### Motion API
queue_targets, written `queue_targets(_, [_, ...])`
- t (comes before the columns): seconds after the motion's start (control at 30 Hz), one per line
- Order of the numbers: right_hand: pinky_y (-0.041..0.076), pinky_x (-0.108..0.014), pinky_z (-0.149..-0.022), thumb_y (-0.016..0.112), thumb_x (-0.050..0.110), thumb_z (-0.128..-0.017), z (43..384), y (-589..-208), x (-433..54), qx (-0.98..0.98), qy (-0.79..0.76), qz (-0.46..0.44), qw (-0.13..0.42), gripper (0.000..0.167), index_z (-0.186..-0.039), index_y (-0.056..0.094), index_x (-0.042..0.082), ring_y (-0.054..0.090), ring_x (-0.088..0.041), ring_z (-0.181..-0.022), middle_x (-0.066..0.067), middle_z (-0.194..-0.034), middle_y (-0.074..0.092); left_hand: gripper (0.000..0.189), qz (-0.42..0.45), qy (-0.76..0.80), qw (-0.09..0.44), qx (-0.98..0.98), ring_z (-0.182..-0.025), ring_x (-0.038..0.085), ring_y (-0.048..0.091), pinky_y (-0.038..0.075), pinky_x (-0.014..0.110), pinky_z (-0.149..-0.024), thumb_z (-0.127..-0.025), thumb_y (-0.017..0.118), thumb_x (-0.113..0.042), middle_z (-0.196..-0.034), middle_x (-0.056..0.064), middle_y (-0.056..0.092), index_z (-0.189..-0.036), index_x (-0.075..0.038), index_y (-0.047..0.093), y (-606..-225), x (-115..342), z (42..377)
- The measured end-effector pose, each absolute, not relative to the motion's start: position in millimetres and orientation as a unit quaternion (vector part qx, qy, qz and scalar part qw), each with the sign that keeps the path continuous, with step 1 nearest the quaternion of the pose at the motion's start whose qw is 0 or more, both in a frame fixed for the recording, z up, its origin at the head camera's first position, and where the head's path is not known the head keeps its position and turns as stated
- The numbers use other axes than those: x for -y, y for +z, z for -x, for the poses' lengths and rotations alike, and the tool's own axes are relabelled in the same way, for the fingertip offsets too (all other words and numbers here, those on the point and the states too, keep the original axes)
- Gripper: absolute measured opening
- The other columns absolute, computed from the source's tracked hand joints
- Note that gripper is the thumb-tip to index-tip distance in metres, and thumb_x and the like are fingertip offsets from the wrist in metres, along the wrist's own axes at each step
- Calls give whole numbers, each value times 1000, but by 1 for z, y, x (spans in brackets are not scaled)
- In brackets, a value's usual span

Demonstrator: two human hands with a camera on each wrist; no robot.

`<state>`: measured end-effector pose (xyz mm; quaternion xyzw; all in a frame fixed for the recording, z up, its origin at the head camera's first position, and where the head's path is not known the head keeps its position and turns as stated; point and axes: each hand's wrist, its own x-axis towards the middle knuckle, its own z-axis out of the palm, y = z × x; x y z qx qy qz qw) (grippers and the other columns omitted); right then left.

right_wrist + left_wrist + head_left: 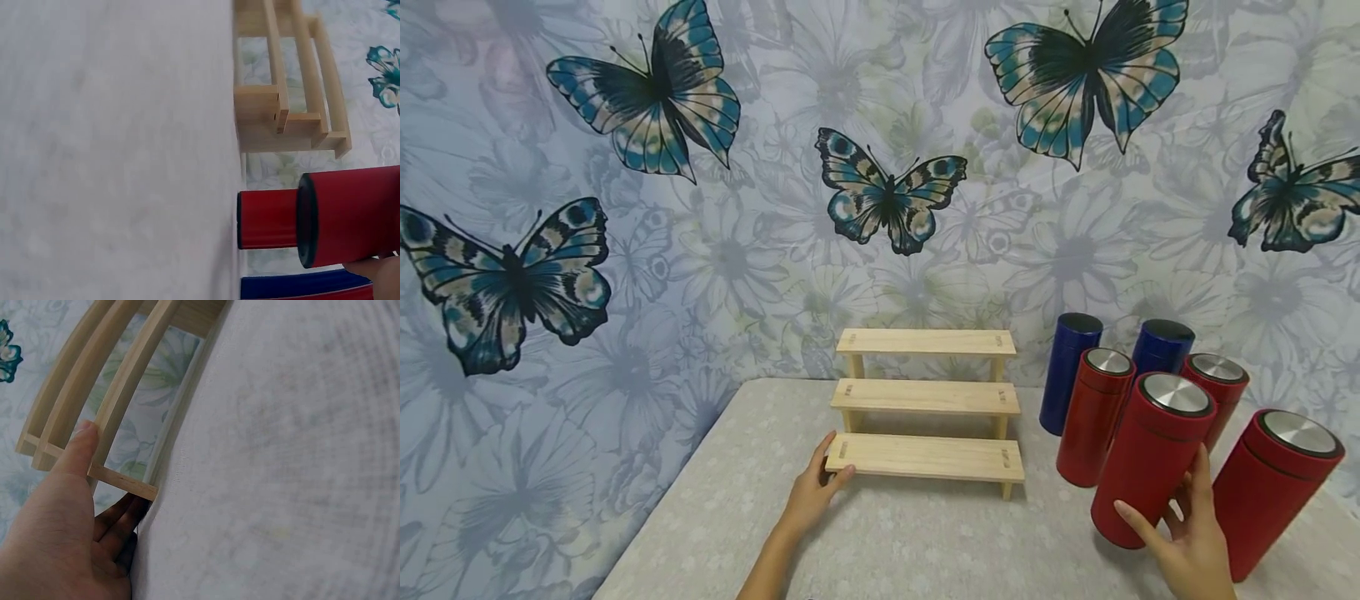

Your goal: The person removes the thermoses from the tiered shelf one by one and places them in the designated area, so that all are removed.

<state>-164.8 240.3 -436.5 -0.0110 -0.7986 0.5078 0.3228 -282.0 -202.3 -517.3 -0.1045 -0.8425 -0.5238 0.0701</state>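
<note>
A three-tier wooden display stand (925,396) is set on the table, and my left hand (812,492) grips the left end of its lowest step. In the left wrist view the thumb of the left hand (62,506) lies along that step's end, with the other fingers around the leg near the cloth. On the right, my right hand (1198,533) holds a red vacuum flask (1150,467) with a silver lid, tilted slightly. Its dark base (307,220) is raised off the table in the right wrist view. The right hand's fingers are partly hidden behind the flask.
Around the held flask stand more red flasks: one behind left (1093,425), one behind right (1225,396) and one at the near right (1270,492). Two blue flasks, left (1067,379) and right (1161,350), stand at the back. Butterfly-patterned fabric (760,275) hangs behind the table (715,492).
</note>
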Motion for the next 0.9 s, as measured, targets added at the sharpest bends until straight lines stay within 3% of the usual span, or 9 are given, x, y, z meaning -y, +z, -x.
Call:
queue_targets(0.13, [37, -3, -76, 75, -8, -71, 166, -445, -247, 813, 505, 9, 290, 119, -147, -4, 35, 39, 6, -109, -1, -139, 32, 74, 108, -524, 69, 842, -117, 40, 47, 42, 50, -92, -91, 57, -39, -130, 27, 47, -148, -13, 17, -519, 201, 280])
queue_targets(0.33, [41, -4, -69, 78, 2, -73, 171, -463, -257, 826, 501, 10, 256, 118, -146, -8, 37, 38, 9, -105, -14, -134, 34, 74, 110, -521, 72, 843, -117, 40, 47, 43, 50, -92, -91, 57, -38, -128, 27, 48, -148, -13, 17, -519, 200, 281])
queue_targets(0.5, [45, -8, -70, 79, 12, -74, 172, -473, -260, 844, 482, 26, 234, 114, -146, -6, 38, 40, 2, -109, -21, -136, 33, 74, 109, -519, 75, 845, -117, 40, 47, 41, 51, -92, -91, 58, -39, -128, 26, 48, -148, -14, 18, -519, 200, 283])
queue_targets(0.8, [42, -5, -67, 79, 17, -75, 172, -475, -261, 844, 484, 39, 228, 109, -146, -1, 38, 36, 11, -99, -22, -136, 34, 75, 101, -520, 73, 845, -118, 40, 47, 40, 51, -94, -90, 58, -41, -128, 25, 49, -148, -16, 18, -521, 202, 286])
queue_targets(0.9, [42, -4, -68, 78, 18, -76, 172, -475, -260, 845, 485, 37, 222, 108, -147, 0, 38, 39, 7, -102, -22, -135, 34, 75, 102, -521, 73, 844, -118, 39, 47, 41, 52, -93, -90, 58, -41, -128, 25, 49, -148, -16, 18, -520, 202, 286])
